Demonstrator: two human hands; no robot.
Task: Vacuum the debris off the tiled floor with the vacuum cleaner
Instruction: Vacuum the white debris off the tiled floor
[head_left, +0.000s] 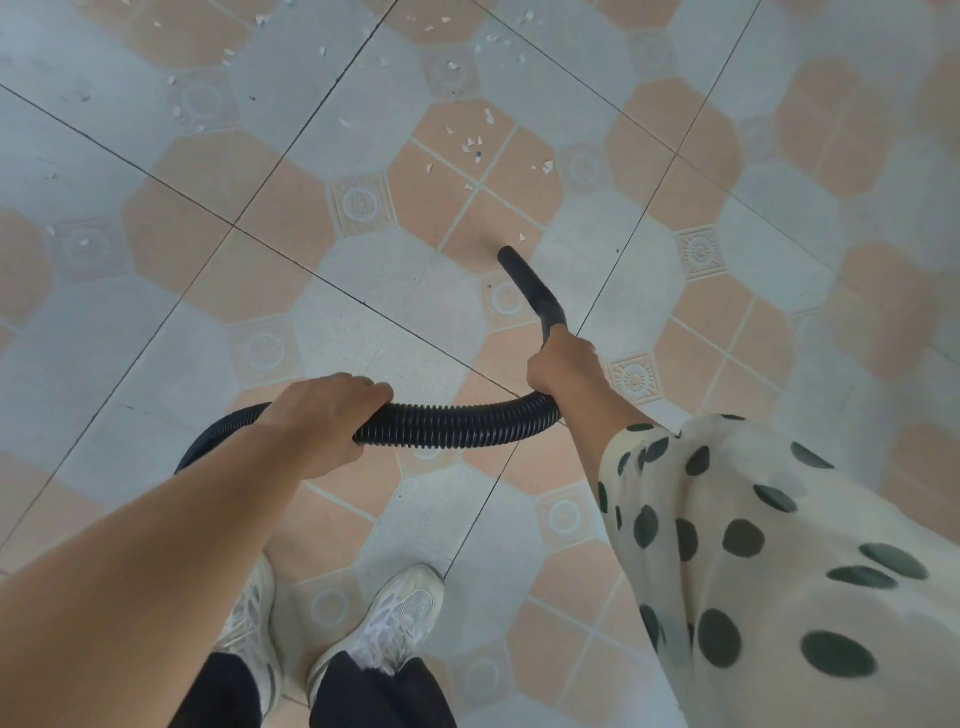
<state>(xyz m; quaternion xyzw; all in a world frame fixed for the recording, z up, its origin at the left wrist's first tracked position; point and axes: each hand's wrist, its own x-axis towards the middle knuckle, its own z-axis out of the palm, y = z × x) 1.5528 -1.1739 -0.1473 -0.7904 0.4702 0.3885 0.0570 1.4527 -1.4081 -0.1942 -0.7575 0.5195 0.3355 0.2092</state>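
1. my white sneakers (332, 623) stand on the tiled floor (130, 291) at the bottom of the view, below black trouser legs (374, 696).
2. my left hand (324, 415) curls over the ribbed black hose (457, 423), gripping it from above.
3. my right hand (563, 364), out of a cream sleeve with dark dots (753, 545), grips the hose where it meets the rigid black nozzle (530, 286).
4. the nozzle's open tip points at the floor, just beside one white chip.
5. farther off, white debris (472, 143) lies scattered across pink and grey tiles, thicker toward the top edge.
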